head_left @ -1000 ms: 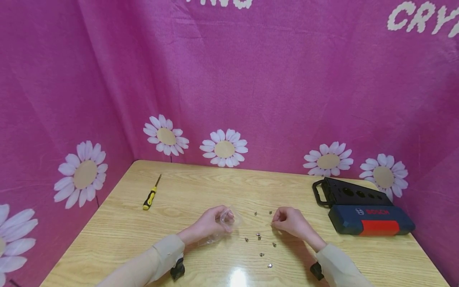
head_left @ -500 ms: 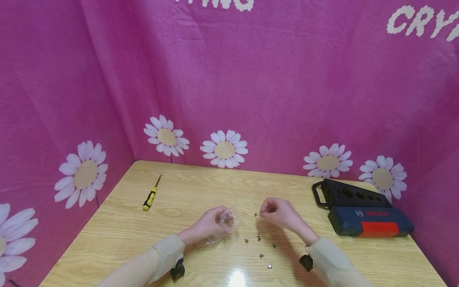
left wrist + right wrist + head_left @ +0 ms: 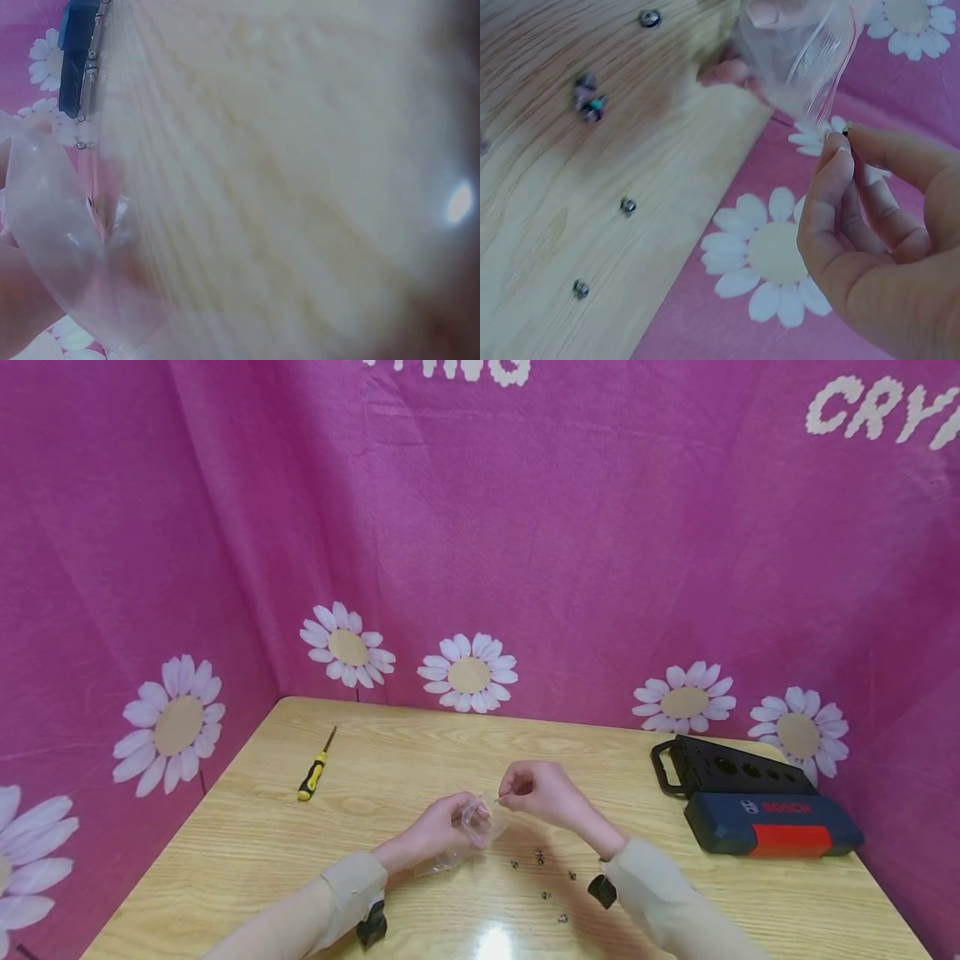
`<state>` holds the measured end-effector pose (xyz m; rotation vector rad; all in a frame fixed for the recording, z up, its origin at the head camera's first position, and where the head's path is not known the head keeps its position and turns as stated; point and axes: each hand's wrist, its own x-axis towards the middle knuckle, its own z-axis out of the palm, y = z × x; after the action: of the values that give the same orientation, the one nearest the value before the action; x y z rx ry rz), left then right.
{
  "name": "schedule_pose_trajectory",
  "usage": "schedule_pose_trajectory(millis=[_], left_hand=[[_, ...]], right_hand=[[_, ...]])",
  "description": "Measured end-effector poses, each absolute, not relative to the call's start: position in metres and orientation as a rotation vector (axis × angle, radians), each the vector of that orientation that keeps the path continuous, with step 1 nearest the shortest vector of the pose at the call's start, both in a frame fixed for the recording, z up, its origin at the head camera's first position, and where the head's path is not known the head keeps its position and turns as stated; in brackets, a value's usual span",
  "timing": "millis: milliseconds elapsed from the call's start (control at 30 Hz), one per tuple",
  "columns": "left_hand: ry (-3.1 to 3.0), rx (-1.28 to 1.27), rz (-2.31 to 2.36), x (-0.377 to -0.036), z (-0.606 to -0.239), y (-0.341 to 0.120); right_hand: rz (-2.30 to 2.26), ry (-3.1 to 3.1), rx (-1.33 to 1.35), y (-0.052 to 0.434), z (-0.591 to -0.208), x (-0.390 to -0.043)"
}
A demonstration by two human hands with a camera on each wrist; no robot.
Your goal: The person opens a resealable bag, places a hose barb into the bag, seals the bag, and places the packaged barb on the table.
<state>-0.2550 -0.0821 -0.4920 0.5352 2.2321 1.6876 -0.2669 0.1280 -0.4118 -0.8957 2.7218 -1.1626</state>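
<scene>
Since a second ago my right hand has travelled left across the table, away from the scattered nuts, and now sits raised just beside the mouth of the plastic bag. My left hand has not shifted; its fingers are curled round the bag, holding it up off the wood.

Going by size: the blue tool case lies flat at the right edge, long axis running left to right, with a black holder just behind it. A yellow-handled screwdriver lies well apart at the far left, its tip pointing away from me.

The bag's opening points up and to the right, toward my right hand; in the right wrist view the bag looks clear and crumpled.

My right thumb and forefinger are pressed together, pinching one small nut at their tips, close to the bag's rim. I cannot tell which way that nut faces.
</scene>
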Motion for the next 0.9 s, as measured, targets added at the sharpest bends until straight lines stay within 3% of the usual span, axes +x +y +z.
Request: schedule_pose_trajectory(millis=[433,900], left_hand=[[2.282,0.555,1.637,-0.255,-0.49,-0.083],[2.253,0.539,1.701,-0.254,-0.489,-0.079]], right_hand=[[-1.15,2.657,-0.915,0.109,-0.408,-0.263],[-1.13,2.858,-0.63,0.171,-0.414,-0.283]])
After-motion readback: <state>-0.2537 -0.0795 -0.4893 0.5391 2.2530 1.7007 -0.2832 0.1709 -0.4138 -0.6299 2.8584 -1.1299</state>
